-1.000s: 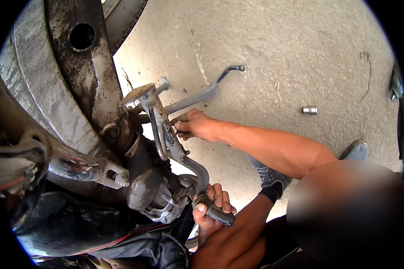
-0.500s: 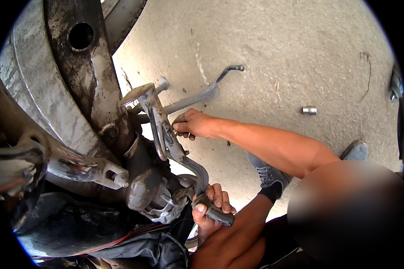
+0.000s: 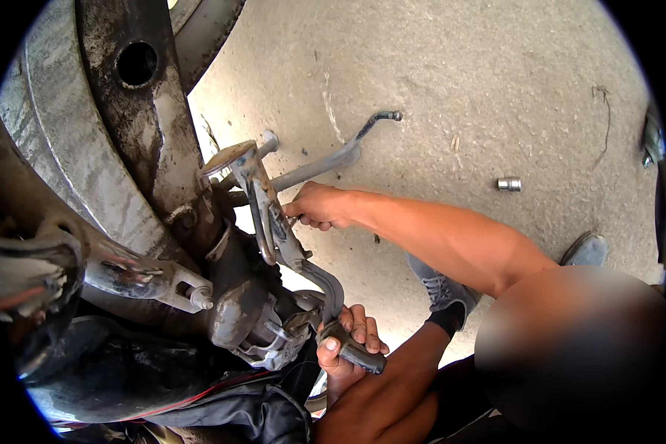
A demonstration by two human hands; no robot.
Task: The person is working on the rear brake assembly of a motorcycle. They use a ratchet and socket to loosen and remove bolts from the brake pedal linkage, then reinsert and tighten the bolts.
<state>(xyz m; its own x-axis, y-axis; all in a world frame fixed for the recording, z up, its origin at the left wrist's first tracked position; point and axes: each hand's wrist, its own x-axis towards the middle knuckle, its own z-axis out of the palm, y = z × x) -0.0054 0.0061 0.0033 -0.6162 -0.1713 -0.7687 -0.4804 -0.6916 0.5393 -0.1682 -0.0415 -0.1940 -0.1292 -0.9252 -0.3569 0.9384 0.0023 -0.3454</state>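
My left hand [image 3: 348, 344] is wrapped around the black rubber footpeg [image 3: 359, 358] of a motorcycle, thumb on one side and fingers on the other. From the peg a bent metal bar [image 3: 327, 283] runs up to a worn metal bracket [image 3: 263, 196]. My right hand [image 3: 320, 205] reaches in from the right to the bracket's side. Its fingers are curled and pressed together there, and whatever is between the fingertips is hidden. Just beyond this hand, a grey metal lever [image 3: 318, 164] with a bent tip extends out over the floor.
On the concrete floor [image 3: 451, 66] lies a shiny metal socket [image 3: 509, 183], to the right of the hands. The dirty motorcycle body [image 3: 126, 222] fills the left side. My grey shoes [image 3: 440, 287] stand on the floor. A blurred patch covers the lower right.
The fingers of my right hand have turned slightly and curled further under at the same spot on the bracket. My left hand keeps its grip on the footpeg.
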